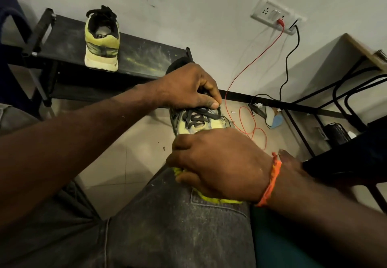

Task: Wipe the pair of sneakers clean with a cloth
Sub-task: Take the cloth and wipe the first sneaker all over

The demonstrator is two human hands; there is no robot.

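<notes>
**Yellow cloth on toe, one sneaker in hand**

Yellow cloth (211,196) is bunched under the right hand (219,163), pressed at the toe end of the held sneaker (199,119), which rests over the knee. Left hand (188,85) grips the heel end, thumb and fingers curled at the laces (199,115).

Step, as I read it: wiping the toe/front. To do it well: keep the left-hand grip firm so the shoe doesn't twist, use short strokes, refold to a clean patch, work into the lace eyelets.

Right grip: fingers curled, closed around the cloth. Second sneaker (102,41) stands on the black shelf (146,58), well apart, likely still to wipe.
</notes>
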